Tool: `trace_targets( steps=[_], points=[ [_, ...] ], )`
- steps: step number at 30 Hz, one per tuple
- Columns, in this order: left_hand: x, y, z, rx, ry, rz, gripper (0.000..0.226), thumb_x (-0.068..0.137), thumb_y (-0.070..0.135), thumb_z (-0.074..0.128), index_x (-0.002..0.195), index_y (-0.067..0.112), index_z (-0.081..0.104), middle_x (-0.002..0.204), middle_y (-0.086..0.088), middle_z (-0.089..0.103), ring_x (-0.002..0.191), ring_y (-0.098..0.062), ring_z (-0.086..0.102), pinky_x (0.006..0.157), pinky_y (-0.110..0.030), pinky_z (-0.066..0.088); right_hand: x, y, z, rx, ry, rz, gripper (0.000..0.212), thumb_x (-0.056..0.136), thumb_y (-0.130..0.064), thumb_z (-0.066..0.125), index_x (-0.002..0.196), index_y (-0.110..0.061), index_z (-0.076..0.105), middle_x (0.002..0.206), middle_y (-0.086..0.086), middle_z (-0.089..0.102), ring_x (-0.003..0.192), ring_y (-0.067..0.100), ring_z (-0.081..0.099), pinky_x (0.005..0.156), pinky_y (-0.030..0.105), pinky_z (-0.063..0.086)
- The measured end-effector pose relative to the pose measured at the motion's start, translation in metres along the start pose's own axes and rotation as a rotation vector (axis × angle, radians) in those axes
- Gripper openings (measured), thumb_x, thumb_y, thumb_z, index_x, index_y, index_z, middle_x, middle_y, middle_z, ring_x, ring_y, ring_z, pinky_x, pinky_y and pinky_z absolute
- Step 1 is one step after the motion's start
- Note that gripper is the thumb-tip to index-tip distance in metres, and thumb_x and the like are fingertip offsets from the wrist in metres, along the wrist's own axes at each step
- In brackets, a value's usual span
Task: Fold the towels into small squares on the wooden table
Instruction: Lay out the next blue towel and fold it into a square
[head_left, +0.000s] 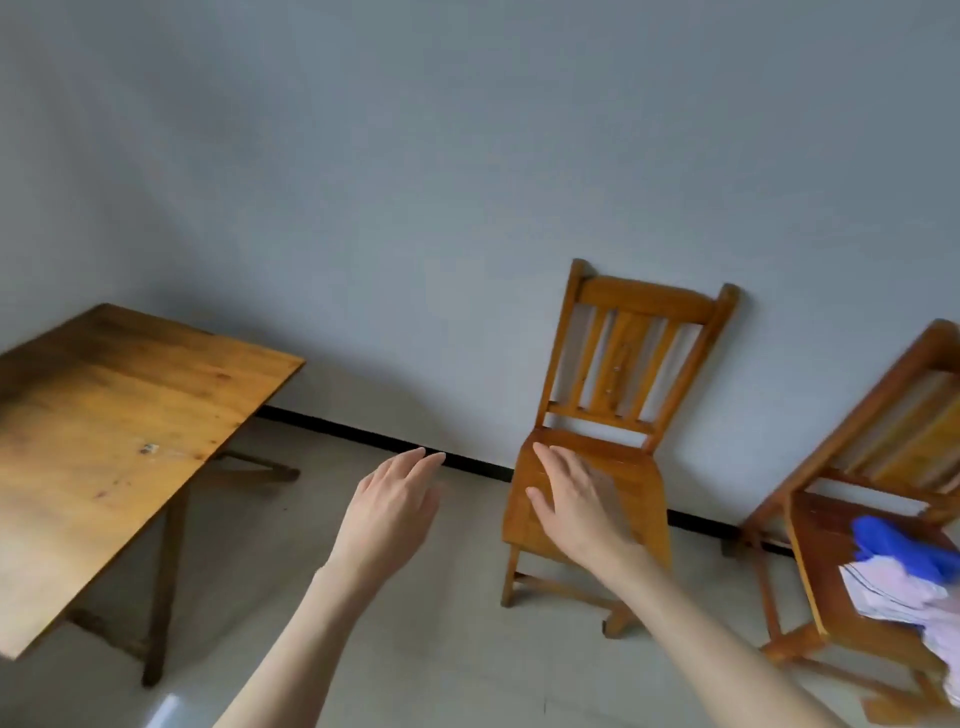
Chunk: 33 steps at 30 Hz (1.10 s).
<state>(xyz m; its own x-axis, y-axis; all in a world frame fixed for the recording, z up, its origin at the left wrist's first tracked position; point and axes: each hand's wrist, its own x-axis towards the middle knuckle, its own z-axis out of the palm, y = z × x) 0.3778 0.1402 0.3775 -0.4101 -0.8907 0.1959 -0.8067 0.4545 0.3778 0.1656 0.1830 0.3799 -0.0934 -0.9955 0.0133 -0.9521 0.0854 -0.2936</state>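
The wooden table (114, 415) stands at the left with a bare top. A blue towel (898, 545) and a pale pink striped towel (893, 597) lie bunched on the seat of a wooden chair (826, 582) at the far right. My left hand (389, 514) is stretched forward over the floor, fingers straight, holding nothing. My right hand (576, 499) is held out in front of the middle chair (628, 374), fingers spread and empty. Both hands are well apart from the towels.
The middle chair stands against the grey wall (467, 182). A black skirting strip (363, 439) runs along the wall's foot. Pale tiled floor (249, 561) lies between the table and the chairs.
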Motion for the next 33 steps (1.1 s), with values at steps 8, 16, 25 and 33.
trace_targets(
  steps=[8,16,25,33],
  points=[
    [0.084,0.139,0.086,-0.061,-0.155,0.265,0.039,0.098,0.029,0.041,0.135,0.020,0.046,0.141,0.001,0.046,0.128,-0.019,0.044,0.102,-0.033,0.036,-0.045,0.154,-0.037,0.000,0.107,0.312,0.054,0.098,-0.038,0.040,0.146,-0.020,0.024,0.147,0.001,0.037,0.131,0.018,0.041,0.104,0.033,0.037],
    [0.172,0.250,0.187,-0.112,-0.335,0.448,0.041,0.098,0.035,0.038,0.138,0.025,0.041,0.143,0.004,0.043,0.131,-0.016,0.040,0.104,-0.032,0.039,-0.042,0.299,-0.054,0.005,0.181,0.542,0.050,0.095,-0.032,0.046,0.141,-0.014,0.037,0.137,0.007,0.049,0.125,0.025,0.047,0.101,0.038,0.041],
    [0.252,0.373,0.294,-0.180,-0.536,0.577,0.037,0.098,0.029,0.042,0.133,0.020,0.047,0.133,-0.001,0.052,0.121,-0.018,0.050,0.097,-0.029,0.044,-0.040,0.445,-0.073,0.029,0.188,0.795,0.044,0.092,-0.027,0.055,0.132,-0.009,0.050,0.122,0.011,0.060,0.112,0.029,0.058,0.089,0.036,0.047],
    [0.276,0.468,0.369,-0.087,-0.746,0.685,0.038,0.100,0.031,0.036,0.136,0.021,0.042,0.140,0.003,0.043,0.125,-0.012,0.044,0.101,-0.024,0.039,-0.065,0.552,-0.060,0.088,0.125,0.948,0.043,0.096,-0.034,0.046,0.135,-0.018,0.045,0.128,0.001,0.056,0.117,0.017,0.052,0.094,0.028,0.043]
  ],
)
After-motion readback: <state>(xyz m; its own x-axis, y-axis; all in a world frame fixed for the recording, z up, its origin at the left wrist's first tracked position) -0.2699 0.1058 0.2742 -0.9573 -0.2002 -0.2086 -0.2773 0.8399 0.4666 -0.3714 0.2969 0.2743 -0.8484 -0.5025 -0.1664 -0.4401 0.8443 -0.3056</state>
